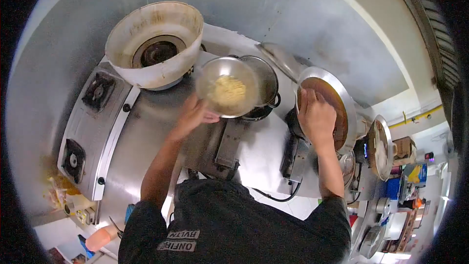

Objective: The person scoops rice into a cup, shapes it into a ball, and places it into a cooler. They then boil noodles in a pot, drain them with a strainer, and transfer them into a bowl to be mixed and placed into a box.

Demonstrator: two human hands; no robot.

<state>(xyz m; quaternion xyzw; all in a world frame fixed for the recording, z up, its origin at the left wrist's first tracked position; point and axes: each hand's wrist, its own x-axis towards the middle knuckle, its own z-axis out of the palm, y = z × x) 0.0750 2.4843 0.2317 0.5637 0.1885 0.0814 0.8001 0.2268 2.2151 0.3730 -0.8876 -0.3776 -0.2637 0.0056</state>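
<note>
My left hand (196, 116) grips the near-left rim of a round metal bowl (202, 82), slightly blurred. A pale yellow heap of food (229, 91) lies in it, too blurred to name. Behind and right of the bowl, partly covered by it, stands a dark-handled cooking pot (266, 80). My right hand (316, 117) is over a wide metal pot (352, 117) of brown liquid (337, 103), its fingers bent together near the left rim. Whatever those fingers hold, if anything, is hidden.
A large stained white ring-shaped wind guard (146, 76) surrounds a burner at the back left. A two-burner stove (97, 127) sits at the left. A metal lid (278, 58) leans by the wall. Another wide pan (380, 149) stands at the right, with a cardboard box (404, 150) beyond.
</note>
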